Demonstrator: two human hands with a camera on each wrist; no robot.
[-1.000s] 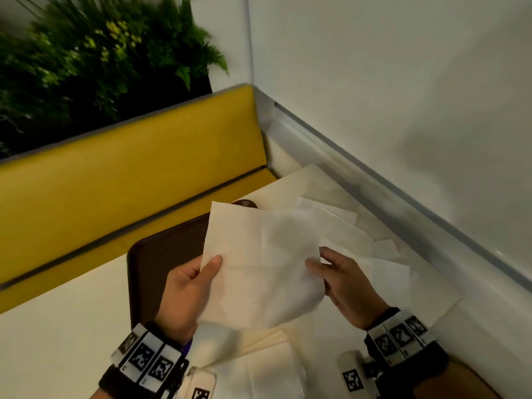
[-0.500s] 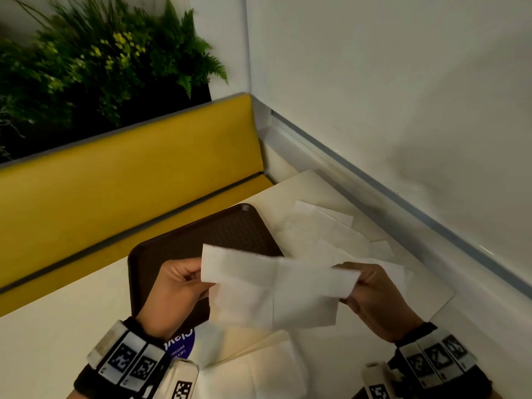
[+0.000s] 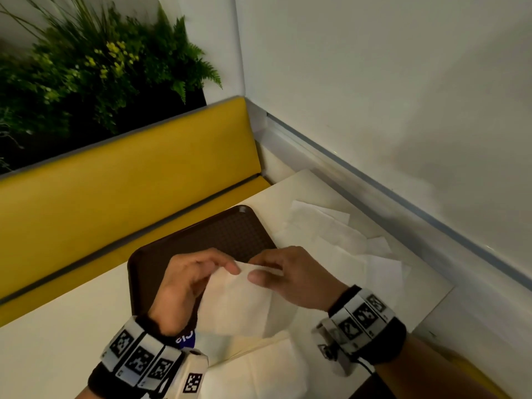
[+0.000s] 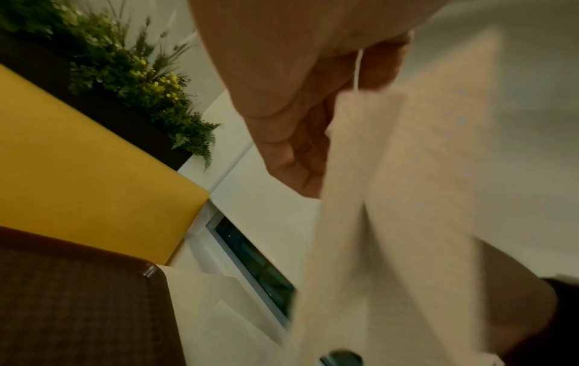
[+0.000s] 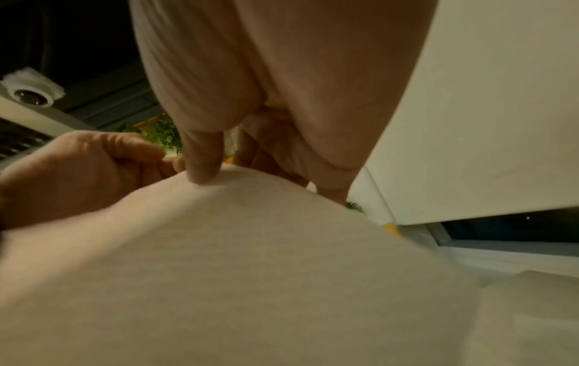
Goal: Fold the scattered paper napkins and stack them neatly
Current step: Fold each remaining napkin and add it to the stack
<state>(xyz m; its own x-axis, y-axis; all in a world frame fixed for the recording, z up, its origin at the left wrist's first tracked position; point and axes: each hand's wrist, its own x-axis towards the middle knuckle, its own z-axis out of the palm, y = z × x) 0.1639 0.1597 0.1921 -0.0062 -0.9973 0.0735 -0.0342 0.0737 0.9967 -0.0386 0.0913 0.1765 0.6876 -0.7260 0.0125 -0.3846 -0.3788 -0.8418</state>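
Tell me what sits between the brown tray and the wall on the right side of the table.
In the head view, loose unfolded napkins lie scattered on the table between the brown tray and the wall.

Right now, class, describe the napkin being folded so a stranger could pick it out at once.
Start at the dark brown tray on the pale table beside the yellow bench. At its near right edge, the left hand and right hand pinch the napkin by its top. Unlike the loose napkins lying flat by the wall, it hangs in the air.
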